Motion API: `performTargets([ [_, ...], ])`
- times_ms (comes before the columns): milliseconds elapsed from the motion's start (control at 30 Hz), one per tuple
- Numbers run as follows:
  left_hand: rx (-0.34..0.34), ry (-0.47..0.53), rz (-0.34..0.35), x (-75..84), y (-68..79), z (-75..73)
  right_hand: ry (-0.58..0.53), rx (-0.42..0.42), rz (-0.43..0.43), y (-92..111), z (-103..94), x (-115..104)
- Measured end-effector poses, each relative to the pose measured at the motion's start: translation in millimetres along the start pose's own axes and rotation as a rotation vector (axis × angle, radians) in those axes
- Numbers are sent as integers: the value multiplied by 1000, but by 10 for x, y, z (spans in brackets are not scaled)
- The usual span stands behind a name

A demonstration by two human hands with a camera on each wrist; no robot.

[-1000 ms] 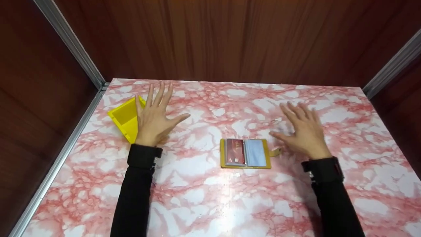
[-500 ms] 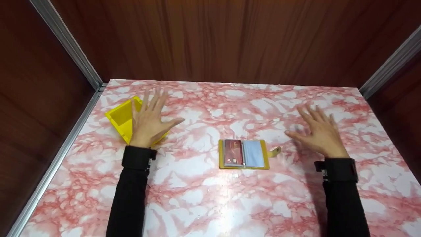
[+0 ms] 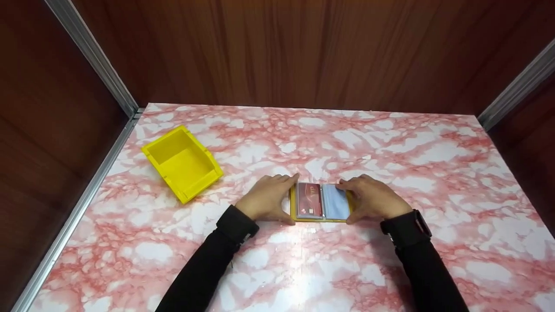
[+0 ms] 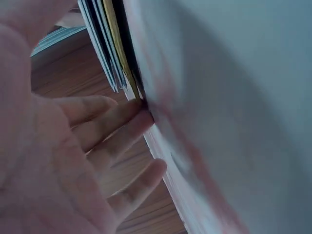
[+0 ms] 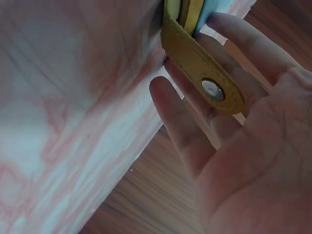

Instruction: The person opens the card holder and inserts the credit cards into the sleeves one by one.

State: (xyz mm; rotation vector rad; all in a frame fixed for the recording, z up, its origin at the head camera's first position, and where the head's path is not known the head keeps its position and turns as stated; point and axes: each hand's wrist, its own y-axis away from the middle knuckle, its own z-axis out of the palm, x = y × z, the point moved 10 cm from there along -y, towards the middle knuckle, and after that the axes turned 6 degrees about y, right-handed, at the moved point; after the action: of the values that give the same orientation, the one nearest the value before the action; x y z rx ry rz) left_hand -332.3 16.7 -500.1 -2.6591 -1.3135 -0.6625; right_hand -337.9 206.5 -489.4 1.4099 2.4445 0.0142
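A mustard-yellow card holder [image 3: 323,219] lies unfolded on the marbled tabletop in the head view. Its left side carries a red bank card [image 3: 309,200] in a clear sleeve; pale blue sleeves [image 3: 335,203] fill the right. My left hand [image 3: 269,197] holds the left edge, thumb at the near corner and fingers at the far one. From the other side my right hand [image 3: 375,197] grips the right edge likewise, one finger over the blue sleeves. In the right wrist view, the holder's strap [image 5: 192,58] with a metal snap [image 5: 213,90] sticks out toward the palm.
A yellow plastic bin [image 3: 200,186] with nothing in it stands at the table's back left, turned at an angle. Dark wood panels [image 3: 277,52] wall the back and both sides, with metal rails [image 3: 99,56] at the corners.
Both hands, spread and raised apart before, have come inward to the card holder's two side edges and taken hold of it. The bin is now fully uncovered.
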Motion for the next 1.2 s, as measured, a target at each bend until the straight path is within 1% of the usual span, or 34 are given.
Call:
performTargets([
  [67,10,29,3,7,-14,0,14,-6,3,-3,13,-16],
  [133,10,115,31,33,-21,-6,24,-11,3,-3,17,-22],
  [200,18,222,79,81,-30,-36,28,-12,1,1,14,-20],
  [300,58,414,160,182,-43,-131,26,-10,-8,9,-11,-9],
  [400,97,596,234,331,-82,-159,-12,3,6,27,-25,19],
  [467,104,623,262,440,-115,-114,-32,27,6,38,-38,21],
  [533,87,581,295,554,-140,-29,-41,51,-5,47,-50,12],
  [633,46,410,340,681,-131,92,-26,58,-40,58,-57,-9],
  [733,-18,291,371,767,-105,206,-52,21,-58,73,-48,21],
  [800,-47,211,375,805,-93,270,-105,-13,-64,77,-37,57],
  [900,-94,108,358,860,-87,364,-232,-62,-79,80,-20,110],
  [967,-115,45,337,887,-89,412,-296,-91,-87,75,-7,136],
  [1033,-129,-12,316,911,-93,444,-336,-118,-85,73,9,158],
  [1100,-134,-62,294,923,-104,464,-350,-137,-85,73,18,170],
  [1200,-134,-118,267,929,-119,482,-381,-150,-88,88,12,187],
])
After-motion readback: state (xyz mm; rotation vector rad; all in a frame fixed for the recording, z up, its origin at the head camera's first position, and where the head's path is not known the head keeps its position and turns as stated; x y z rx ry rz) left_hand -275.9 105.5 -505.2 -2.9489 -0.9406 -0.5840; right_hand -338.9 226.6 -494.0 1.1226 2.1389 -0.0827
